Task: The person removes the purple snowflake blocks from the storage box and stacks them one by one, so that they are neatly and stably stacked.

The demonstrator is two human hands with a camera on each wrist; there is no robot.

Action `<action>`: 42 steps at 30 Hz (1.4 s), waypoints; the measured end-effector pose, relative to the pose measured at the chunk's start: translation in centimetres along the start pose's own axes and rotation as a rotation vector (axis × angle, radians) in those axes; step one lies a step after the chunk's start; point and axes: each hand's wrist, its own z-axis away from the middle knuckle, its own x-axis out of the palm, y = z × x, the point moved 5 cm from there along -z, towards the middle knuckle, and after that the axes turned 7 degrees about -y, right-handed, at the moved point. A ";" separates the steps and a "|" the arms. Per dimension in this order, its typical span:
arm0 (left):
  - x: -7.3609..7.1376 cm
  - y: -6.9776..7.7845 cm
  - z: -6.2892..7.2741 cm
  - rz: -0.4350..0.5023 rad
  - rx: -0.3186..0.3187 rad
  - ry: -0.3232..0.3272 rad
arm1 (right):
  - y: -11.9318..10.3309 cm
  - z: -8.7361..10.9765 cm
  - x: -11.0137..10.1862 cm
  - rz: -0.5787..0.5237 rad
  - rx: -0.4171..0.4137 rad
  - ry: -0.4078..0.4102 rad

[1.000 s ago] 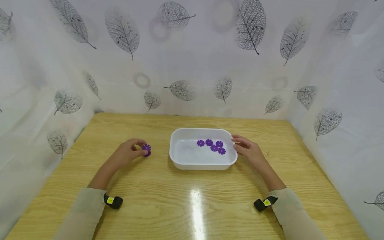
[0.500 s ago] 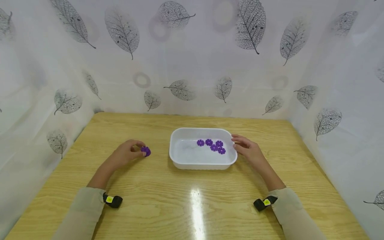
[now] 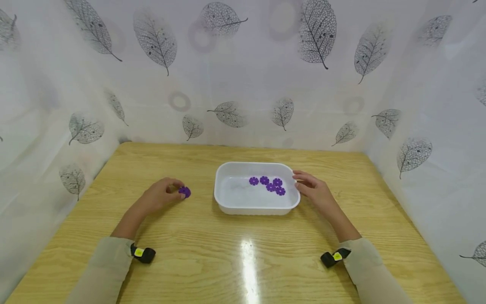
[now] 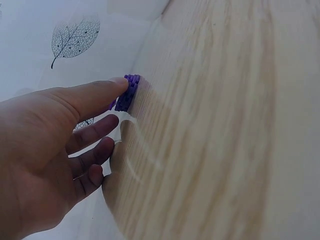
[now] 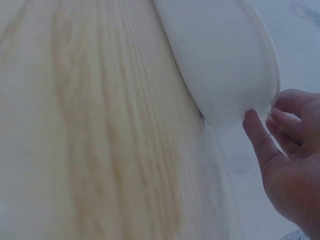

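Note:
Between thumb and fingers of my left hand (image 3: 161, 195) is a small stack of purple flower-shaped discs (image 3: 184, 192), pinched left of the white tray. From the left wrist, the disc stack (image 4: 129, 92) shows edge-on under the thumb, close to the tabletop; its far side is hidden. My right hand (image 3: 315, 190) holds the right end of the white tray (image 3: 239, 207). In the right wrist view, its thumb (image 5: 257, 130) presses the tray's outer wall while other fingers bend round at the rim, their tips partly hidden. Several loose purple discs (image 3: 253, 181) lie inside the tray, mostly towards its right.
The tray stands on a light wooden table (image 3: 205, 253). Behind and to both sides hangs a pale curtain (image 3: 243, 76) printed with leaves. A black strap with a small camera (image 3: 143, 254) sits on the left wrist, another camera (image 3: 334, 257) on the right.
The discs in my left hand, earlier spread one above the other, now sit lined up as one stack. The left fingers have shifted slightly. Right hand and tray stay put.

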 end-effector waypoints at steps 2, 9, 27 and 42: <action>0.0 -0.1 -0.1 -0.002 0.002 -0.002 | 0.0 0.0 0.0 -0.002 0.002 0.000; 0.1 -0.2 0.0 0.008 -0.011 -0.007 | -0.1 0.0 0.0 0.005 0.001 -0.002; 0.3 0.0 -0.2 -0.063 0.016 0.003 | 0.2 0.0 -0.1 0.001 0.010 0.002; 0.3 0.0 -0.1 -0.051 0.021 0.010 | 0.1 -0.1 0.0 0.015 0.001 -0.002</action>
